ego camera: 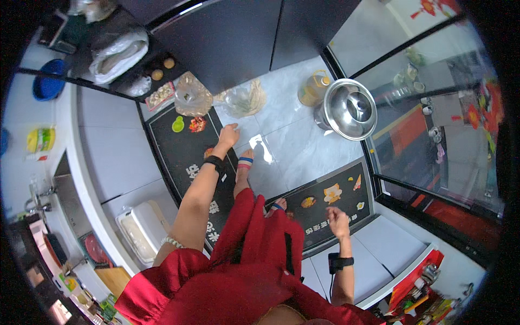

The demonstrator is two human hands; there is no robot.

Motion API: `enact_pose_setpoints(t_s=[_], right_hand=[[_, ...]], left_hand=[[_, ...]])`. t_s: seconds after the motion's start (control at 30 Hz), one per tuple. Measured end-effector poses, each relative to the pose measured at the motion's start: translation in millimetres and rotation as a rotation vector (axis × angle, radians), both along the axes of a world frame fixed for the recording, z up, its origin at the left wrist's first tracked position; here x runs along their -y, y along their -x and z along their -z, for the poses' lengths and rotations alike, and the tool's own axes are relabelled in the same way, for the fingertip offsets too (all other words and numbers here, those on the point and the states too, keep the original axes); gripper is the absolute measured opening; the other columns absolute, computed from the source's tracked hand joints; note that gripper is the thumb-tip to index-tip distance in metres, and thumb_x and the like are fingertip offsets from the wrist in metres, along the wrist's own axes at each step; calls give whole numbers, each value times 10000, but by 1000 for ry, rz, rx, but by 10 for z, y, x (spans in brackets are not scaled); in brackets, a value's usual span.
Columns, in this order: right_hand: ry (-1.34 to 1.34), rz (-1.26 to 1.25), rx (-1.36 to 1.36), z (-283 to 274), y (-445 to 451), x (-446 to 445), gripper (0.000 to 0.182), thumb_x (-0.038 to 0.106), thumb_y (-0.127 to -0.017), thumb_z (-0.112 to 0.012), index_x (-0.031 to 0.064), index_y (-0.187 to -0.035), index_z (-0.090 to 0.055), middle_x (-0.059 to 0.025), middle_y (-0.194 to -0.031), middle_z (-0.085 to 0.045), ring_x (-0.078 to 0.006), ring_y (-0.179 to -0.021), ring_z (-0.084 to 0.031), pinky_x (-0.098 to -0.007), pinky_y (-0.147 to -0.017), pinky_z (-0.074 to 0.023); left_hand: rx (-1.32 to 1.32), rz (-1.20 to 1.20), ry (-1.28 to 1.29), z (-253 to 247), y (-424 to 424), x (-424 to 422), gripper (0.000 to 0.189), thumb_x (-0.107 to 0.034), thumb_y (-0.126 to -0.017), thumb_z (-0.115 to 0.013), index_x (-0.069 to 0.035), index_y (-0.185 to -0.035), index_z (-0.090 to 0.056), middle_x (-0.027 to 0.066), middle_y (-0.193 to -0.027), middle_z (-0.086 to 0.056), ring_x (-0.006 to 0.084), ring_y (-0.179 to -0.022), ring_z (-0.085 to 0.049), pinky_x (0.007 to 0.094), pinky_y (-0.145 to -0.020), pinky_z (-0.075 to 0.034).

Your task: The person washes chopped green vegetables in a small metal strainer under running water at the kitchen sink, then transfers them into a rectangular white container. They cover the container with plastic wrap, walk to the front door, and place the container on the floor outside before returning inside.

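Note:
My left hand (229,135) is stretched forward over the edge of a long black printed floor mat (166,150), its fingers loosely bent and holding nothing. Nearest to it on the grey tiles lies a clear plastic bag (239,100) with something pale in it; a gap shows between them. Beside that bag sits a second plastic bag (193,94) with brownish contents. Over another black mat (325,195) hangs my right hand (338,222), empty, with its fingers slightly curled and a little blurred. Black bands are on both wrists.
Ahead on the right stand a lidded steel pot (350,109) and a yellow-capped oil jug (313,91) by the glass door (426,101). Dark cabinet doors (219,40) close off the front. A white lidded bin (142,231) stands left, below the counter (89,183).

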State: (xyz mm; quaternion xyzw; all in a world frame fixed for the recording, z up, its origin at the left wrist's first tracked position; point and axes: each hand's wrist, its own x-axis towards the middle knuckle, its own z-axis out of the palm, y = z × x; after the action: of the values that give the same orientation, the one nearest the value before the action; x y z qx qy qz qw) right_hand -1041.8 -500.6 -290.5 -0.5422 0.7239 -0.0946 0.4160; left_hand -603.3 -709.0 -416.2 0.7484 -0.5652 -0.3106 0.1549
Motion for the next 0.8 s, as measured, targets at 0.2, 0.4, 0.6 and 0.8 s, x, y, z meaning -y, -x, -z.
enact_pose_setpoints(t_s=[0.2, 0.4, 0.6, 0.8], right_hand=[[-100, -36, 33, 615, -908, 892, 168, 112, -851, -491, 41, -953, -604, -124, -796, -629, -222, -729, -623, -304, -643, -480], [-108, -51, 53, 996, -1566, 1512, 190, 149, -882, -480, 28, -982, -587, -107, -790, -645, -151, -751, -632, -260, -647, -489], [-140, -44, 55, 1091, -1769, 1705, 181, 124, -871, -482, 39, -996, -582, -116, -798, -645, -166, -759, -639, -267, -645, -490], [-161, -33, 65, 950, -1839, 1706, 177, 105, -859, -486, 40, -993, -581, -118, -786, -641, -177, -742, -638, -278, -639, -488]], left_hand=[[31, -22, 23, 1106, -397, 856, 342, -143, -771, -518, -29, -1091, -554, 201, -1181, -479, 324, -1086, -465, 375, -907, -399], [306, 306, -214, 1826, -594, 1638, 357, -107, -751, -507, -160, -1093, -591, 158, -1402, -151, 339, -1167, -344, 381, -969, -333], [66, 285, -378, 2594, -886, 1985, 327, -144, -815, -441, -160, -1107, -588, 155, -1420, -96, 322, -1214, -295, 375, -996, -273], [16, 206, -254, 1853, -660, 1700, 337, -201, -883, -330, -57, -1076, -565, 175, -1155, -500, 310, -1055, -480, 363, -891, -381]])
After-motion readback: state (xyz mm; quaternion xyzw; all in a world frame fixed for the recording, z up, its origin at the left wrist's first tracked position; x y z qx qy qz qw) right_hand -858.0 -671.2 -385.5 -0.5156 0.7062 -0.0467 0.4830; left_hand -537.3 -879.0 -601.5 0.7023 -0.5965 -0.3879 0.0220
